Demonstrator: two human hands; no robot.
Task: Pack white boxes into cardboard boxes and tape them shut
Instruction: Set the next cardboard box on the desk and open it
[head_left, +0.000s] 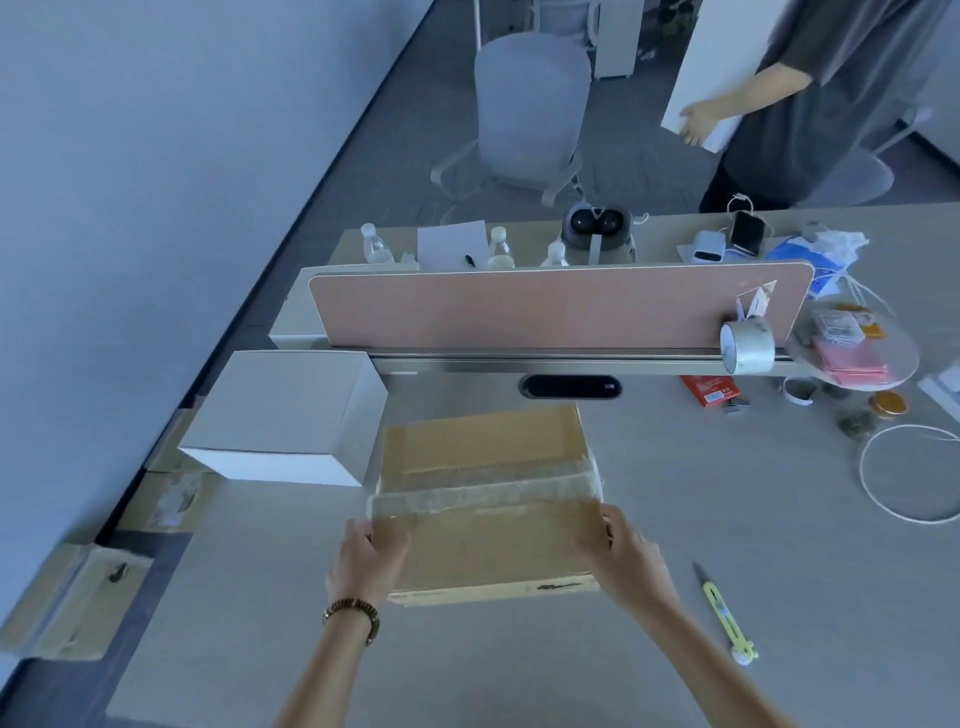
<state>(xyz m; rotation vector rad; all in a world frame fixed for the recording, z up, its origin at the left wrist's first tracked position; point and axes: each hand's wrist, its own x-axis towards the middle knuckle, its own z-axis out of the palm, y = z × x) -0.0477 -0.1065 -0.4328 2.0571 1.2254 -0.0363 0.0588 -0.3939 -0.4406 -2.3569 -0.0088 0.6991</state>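
Both hands on the cardboard box (488, 499) at desk centre: left hand (366, 558) fingers curled round left edge, right hand (631, 551) gripping right edge. Top seam already taped, so box looks closed; prob repositioning/moving it off. Next: white box (280, 415), touching box's far-left side, needs a carton. Tape roll (748, 347) far right by divider.

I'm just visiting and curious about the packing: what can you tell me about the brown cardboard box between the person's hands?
The cardboard box is brown, flat-topped and closed, lying on the grey desk. A wide band of clear tape runs across its top, wrinkled and wrapping over both sides. The left hand and right hand grip its opposite sides. A white box sits close beside its far left corner.
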